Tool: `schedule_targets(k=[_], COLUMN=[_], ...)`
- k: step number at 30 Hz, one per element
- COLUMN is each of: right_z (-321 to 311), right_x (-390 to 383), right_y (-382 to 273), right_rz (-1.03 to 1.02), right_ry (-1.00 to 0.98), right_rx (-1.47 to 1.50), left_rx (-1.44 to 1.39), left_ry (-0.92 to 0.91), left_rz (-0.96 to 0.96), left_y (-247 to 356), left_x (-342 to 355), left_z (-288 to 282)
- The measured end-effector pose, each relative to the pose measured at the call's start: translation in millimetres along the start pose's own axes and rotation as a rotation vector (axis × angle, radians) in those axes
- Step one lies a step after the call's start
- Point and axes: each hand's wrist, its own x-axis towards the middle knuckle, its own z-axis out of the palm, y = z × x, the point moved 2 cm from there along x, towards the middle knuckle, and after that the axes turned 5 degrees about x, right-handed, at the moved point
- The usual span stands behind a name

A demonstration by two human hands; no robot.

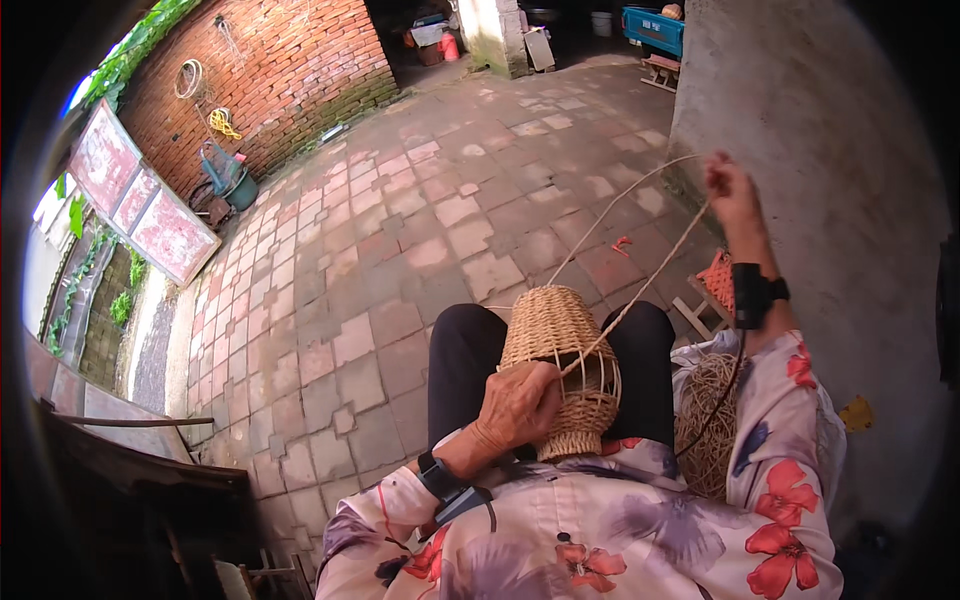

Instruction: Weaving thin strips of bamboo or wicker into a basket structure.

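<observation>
A woven straw basket (553,325) lies between my knees, its closely woven part pointing away from me. Nearer my body an open band of bare ribs shows, then a narrower woven neck. My left hand (520,403) is closed on the basket's left side at the ribs, its fingertips partly hidden. Raised far out to the right, my right hand (733,188) is closed on a straw cord (655,272). That cord runs taut from the ribs up to the hand, and a looser length curves from the hand back down behind the basket.
A pale bag of tangled straw cord (708,425) stands by my right thigh, beside an orange woven seat (717,280). A grey wall (800,200) rises close on the right. Red scraps (622,245) lie on the paving. A weathered panel (140,190) stands at left.
</observation>
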Motion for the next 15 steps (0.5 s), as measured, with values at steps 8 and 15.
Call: schedule_targets(k=[8,15], right_z=[-65.0,30.7], right_x=[-85.6,-207.6], right_y=[-166.2,31.4], right_rz=[0.003,0.083], right_ry=[0.28,-0.283], right_rx=[-1.445,-1.328], left_rx=[0.066,0.017], left_ry=[0.098,0.052], left_rz=[-0.099,-0.216], left_y=[-21.7,-37.6], left_x=[-9.3,-15.1], left_z=[5.9,13.9])
